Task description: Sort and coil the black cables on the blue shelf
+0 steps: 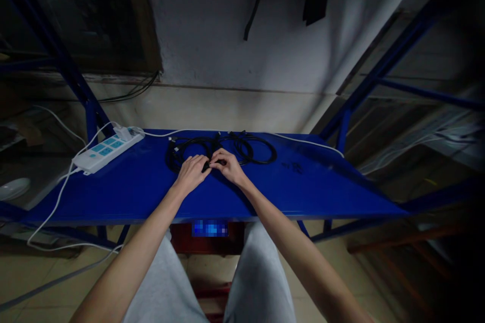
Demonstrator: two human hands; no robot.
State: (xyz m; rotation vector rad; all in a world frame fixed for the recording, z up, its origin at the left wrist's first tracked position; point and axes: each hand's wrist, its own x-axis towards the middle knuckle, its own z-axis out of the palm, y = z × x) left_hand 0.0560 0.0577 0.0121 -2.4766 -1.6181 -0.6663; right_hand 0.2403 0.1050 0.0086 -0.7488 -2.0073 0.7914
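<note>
My left hand point(192, 171) rests at the near side of a coiled black cable point(171, 157), its fingers closed on a short black piece of cable point(205, 166). Beside it, my right hand point(226, 164) pinches the same black piece from the right, thumb and fingertips together. The hands nearly touch over the blue table point(151, 199). Light-coloured connector ends point(176, 149) show at the left coil. To the right lies another black cable coil point(275, 154), apart from my fingers. My hands hide part of the cables.
A white power strip point(109, 150) with a plug in it stands at the table's left end. A white cord point(303, 140) runs along the back edge. Small dark bits point(293, 167) lie right of the coils. Blue frame posts point(343, 128) rise at both sides.
</note>
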